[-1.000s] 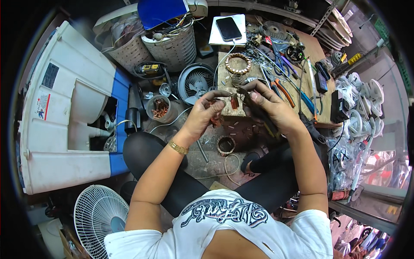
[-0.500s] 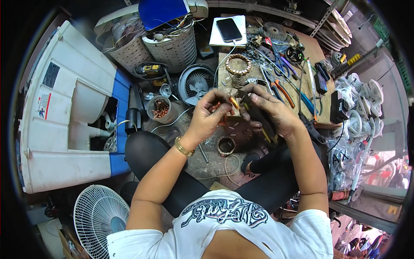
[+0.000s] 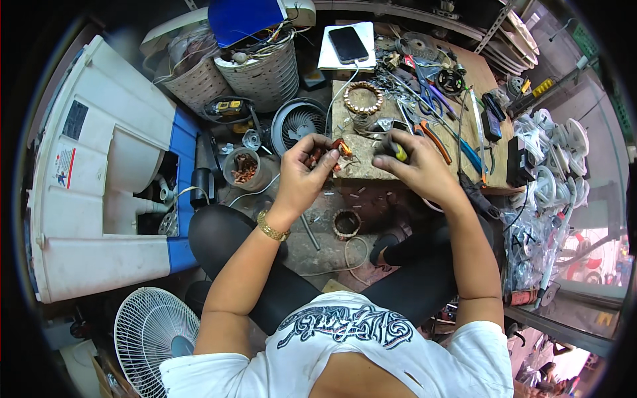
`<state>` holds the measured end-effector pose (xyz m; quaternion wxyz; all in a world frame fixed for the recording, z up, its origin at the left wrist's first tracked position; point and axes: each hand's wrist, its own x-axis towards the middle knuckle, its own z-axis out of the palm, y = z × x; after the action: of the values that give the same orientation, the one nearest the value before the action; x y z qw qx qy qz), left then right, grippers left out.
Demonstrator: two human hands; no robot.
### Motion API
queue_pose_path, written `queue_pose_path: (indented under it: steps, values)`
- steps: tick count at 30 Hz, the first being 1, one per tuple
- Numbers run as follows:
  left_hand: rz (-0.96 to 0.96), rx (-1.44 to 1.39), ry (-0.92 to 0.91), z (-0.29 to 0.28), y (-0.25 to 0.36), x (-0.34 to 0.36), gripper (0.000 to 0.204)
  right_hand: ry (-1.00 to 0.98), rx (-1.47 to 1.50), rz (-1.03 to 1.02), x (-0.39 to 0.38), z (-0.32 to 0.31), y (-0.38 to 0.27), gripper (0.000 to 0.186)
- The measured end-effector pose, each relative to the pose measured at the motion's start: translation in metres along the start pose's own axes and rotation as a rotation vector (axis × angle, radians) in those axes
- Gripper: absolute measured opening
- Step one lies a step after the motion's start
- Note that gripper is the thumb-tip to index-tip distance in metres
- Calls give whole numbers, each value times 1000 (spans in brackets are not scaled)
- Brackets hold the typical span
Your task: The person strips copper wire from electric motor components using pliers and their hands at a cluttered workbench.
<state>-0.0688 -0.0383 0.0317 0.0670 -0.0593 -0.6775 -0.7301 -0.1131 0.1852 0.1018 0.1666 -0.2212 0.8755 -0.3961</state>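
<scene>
Over the near left corner of the wooden bench (image 3: 371, 171), my left hand (image 3: 306, 166) is closed on a small bundle of copper wire (image 3: 344, 148). Its reddish and golden strands stick out past the thumb and forefinger. To its right, apart from the bundle, my right hand (image 3: 415, 166) grips a dark tool with a yellow-green part (image 3: 400, 153). The fingers cover most of that tool, so its kind is unclear. A ring-shaped motor stator with copper windings (image 3: 363, 97) lies on the bench beyond both hands. Another ring-shaped core (image 3: 347, 225) stands on the floor below them.
Pliers with orange handles (image 3: 435, 140), screwdrivers and scissors crowd the bench's right side. A phone (image 3: 348, 45) lies on white paper at the back. A tub of copper scraps (image 3: 245, 167) and a grey fan housing (image 3: 300, 126) stand left. A white fan (image 3: 156, 335) is at lower left.
My right hand has turned, and the long dark tool that pointed down toward me is now mostly hidden in its grip. The hands have drawn apart; my left moved slightly left, still holding the wire.
</scene>
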Motion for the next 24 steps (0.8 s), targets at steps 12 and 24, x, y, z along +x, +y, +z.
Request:
queue_pose_path:
  steps: [12,24]
  values:
    - [-297,-755,28,-11,-11,9,13,89,31,-290,5,27,5,26]
    - [-470,-1301,-92,5,-10,3,27,271,-79,-429,8,54,-6,30]
